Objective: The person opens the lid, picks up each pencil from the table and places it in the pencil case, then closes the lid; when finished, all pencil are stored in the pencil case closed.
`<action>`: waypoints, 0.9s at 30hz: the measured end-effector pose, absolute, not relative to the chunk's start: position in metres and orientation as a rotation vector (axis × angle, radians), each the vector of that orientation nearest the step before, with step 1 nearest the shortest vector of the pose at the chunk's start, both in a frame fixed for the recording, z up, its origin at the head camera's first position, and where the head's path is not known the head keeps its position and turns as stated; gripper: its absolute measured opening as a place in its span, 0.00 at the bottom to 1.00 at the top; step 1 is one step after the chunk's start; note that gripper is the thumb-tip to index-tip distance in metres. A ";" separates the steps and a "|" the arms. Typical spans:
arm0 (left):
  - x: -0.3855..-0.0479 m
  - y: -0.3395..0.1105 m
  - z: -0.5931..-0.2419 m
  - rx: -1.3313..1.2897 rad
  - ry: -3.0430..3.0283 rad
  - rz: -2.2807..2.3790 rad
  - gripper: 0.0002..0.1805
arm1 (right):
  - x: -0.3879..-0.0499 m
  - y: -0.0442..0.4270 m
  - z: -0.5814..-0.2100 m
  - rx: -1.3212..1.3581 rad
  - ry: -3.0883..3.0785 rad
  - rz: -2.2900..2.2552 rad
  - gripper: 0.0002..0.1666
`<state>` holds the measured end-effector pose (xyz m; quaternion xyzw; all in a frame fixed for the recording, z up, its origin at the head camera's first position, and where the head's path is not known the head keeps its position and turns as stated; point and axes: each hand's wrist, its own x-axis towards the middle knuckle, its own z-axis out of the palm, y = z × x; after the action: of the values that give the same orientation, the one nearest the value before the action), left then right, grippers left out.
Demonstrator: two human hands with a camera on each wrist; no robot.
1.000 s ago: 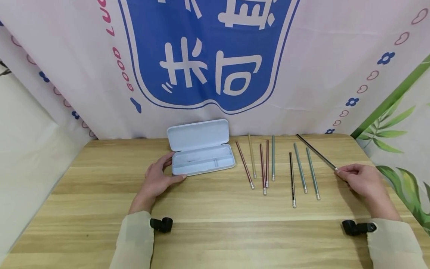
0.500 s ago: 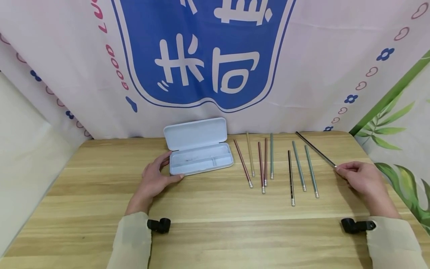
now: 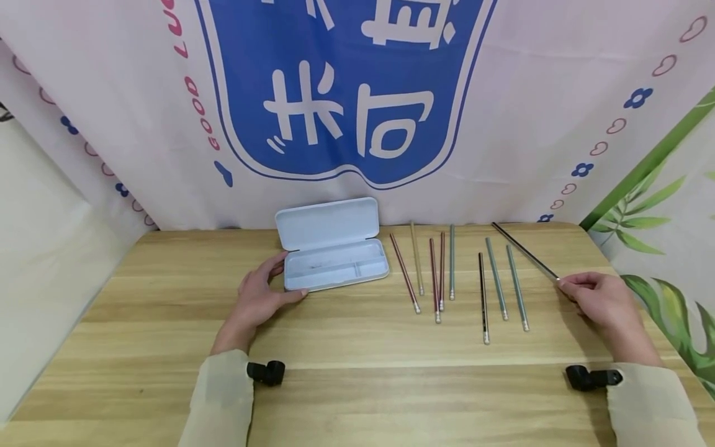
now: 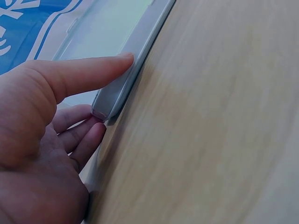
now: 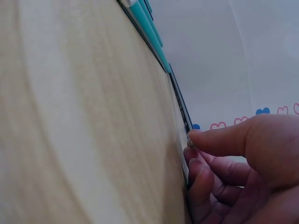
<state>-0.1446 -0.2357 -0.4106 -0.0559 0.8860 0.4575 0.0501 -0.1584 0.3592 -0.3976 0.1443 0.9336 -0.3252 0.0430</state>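
Note:
A light blue pencil case (image 3: 326,224) stands with its lid up near the back of the table, its compartments showing no pencils. My left hand (image 3: 259,302) holds the case's left end; in the left wrist view the thumb (image 4: 93,77) lies along the front wall and the fingertips touch the corner. At the right, my right hand (image 3: 602,302) pinches the white-tipped end of a black pencil (image 3: 525,250) between thumb and fingers. That pencil slants away to the table's back edge. In the right wrist view, the pinched end is mostly covered by the thumb (image 5: 219,141).
Between the hands lie several pencils: dark red ones (image 3: 404,273), a yellowish one (image 3: 416,257), teal ones (image 3: 517,288) and another black one (image 3: 483,298). Their eraser ends point toward me. A printed cloth (image 3: 530,124) hangs behind the wooden table (image 3: 391,397).

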 end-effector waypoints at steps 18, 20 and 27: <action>-0.146 -0.236 -0.411 -0.149 2.700 1.402 0.56 | -0.158 0.364 -0.385 0.476 2.731 -1.412 0.28; -0.146 -0.236 -0.411 -0.152 2.695 1.406 0.56 | -0.159 0.362 -0.380 0.455 2.739 -1.438 0.26; -0.146 -0.235 -0.410 -0.165 2.689 1.415 0.56 | -0.158 0.344 -0.367 0.368 2.759 -1.467 0.25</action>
<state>-0.1460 -0.2355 -0.4103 -0.0541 0.8826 0.4644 0.0496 -0.1582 0.3439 -0.3669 0.1169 0.8769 -0.4663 -0.0023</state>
